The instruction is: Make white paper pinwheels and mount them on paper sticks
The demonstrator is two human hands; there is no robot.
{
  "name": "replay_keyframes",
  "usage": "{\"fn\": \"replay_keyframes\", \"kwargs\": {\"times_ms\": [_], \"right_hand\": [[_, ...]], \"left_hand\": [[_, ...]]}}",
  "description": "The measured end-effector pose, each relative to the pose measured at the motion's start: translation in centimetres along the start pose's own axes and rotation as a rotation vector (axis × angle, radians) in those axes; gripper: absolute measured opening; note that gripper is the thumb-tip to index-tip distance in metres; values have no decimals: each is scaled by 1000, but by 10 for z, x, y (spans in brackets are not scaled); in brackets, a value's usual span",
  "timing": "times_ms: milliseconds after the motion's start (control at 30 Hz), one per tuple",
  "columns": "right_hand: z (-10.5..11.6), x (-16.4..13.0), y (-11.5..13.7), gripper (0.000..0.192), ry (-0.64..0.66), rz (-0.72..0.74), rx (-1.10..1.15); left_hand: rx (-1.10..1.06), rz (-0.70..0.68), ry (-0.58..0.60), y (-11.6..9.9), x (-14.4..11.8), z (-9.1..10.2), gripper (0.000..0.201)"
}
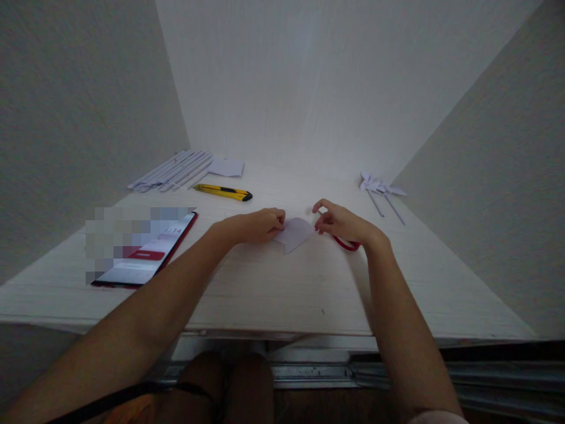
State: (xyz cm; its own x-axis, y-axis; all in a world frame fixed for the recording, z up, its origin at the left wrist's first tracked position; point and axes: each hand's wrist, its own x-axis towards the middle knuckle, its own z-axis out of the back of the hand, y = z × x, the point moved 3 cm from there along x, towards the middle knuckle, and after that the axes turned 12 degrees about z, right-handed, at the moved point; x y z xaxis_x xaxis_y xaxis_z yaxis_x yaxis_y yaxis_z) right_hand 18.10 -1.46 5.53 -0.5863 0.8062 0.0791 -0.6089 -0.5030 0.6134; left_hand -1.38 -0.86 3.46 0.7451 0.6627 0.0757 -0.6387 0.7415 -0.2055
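White paper piece [294, 233] is pinched at its left edge by left hand [258, 226] w/ curled fingers. Right edge is touched by right hand [339, 224] — fingers narrow, red scissors [346, 243] lying under it.

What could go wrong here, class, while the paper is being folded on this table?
The red scissors lie partly under the right hand, so a wrist shift might catch them. The yellow utility knife sits just beyond the left hand, within a careless reach. Both hands pinch the small paper piece at its edges, so it may crease crooked.
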Motion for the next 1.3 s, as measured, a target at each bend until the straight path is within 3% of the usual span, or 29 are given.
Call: {"fn": "replay_keyframes", "kwargs": {"times_ms": [167, 367, 500, 633, 833, 933, 1033, 1133, 1300], "right_hand": [[-4, -2, 5, 29, 46, 13, 83], [-1, -2, 18, 28, -47, 47, 189], [-3, 0, 19, 26, -133, -51, 247], [-5, 2, 21, 25, -225, -132, 230], [-3, 1, 20, 20, -232, -208, 47], [0, -1, 14, 13, -171, -285, -156], [-2, 0, 10, 15, -7, -298, -274], [-5, 0, 13, 22, 129, -272, -302], [-7, -3, 23, 24, 217, -220, -232]], "left_hand": [[-8, -18, -19, 1, 0, -1, 25], [19, -15, -16, 0, 0, 0, 24], [17, -11, -1, -1, 0, 1, 24], [3, -16, -4, -1, 0, 2, 24], [-19, -26, -18, 0, 0, 2, 24], [-7, -28, -10, 1, 1, 1, 24], [-3, -34, -6, 1, 0, 0, 24], [-22, -4, -12, 1, 0, 1, 25], [-1, -11, 1, 0, 0, 1, 25]]}}
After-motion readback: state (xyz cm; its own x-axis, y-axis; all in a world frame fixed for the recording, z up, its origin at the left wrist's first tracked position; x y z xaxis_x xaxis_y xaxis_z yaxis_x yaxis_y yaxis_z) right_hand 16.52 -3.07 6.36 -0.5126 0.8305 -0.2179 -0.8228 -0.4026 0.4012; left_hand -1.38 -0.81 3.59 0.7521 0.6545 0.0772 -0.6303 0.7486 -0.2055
